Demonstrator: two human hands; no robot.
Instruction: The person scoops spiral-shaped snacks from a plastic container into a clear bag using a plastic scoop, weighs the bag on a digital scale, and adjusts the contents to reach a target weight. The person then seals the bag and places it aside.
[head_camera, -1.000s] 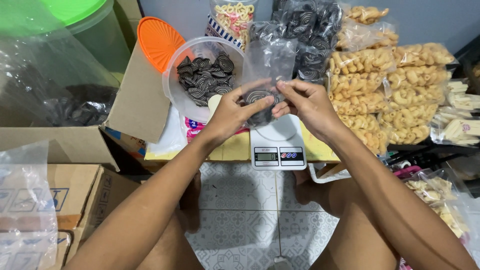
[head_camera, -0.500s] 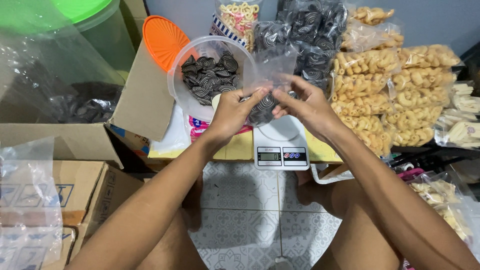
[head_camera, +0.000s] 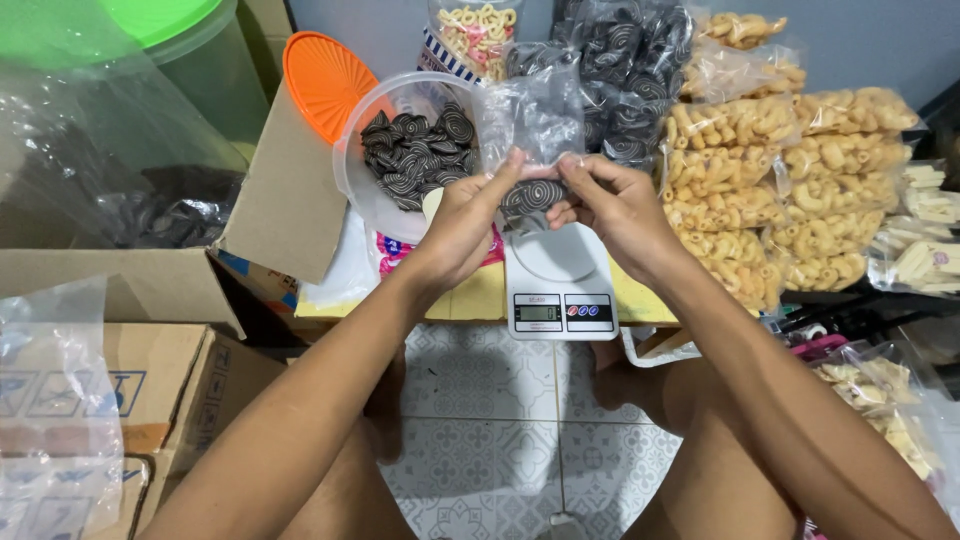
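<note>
Left hand (head_camera: 462, 222) and right hand (head_camera: 615, 205) pinch the clear snack bag (head_camera: 530, 125) from nine and three o'clock, its slack neck rising toward twelve above the scale (head_camera: 558, 280).

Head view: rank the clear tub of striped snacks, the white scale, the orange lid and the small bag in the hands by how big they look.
1. Clear tub
2. White scale, close to the tub, so that order is unsure
3. Orange lid, partly hidden by cardboard
4. Small bag, held by left hand and right hand, nearer the camera
</note>
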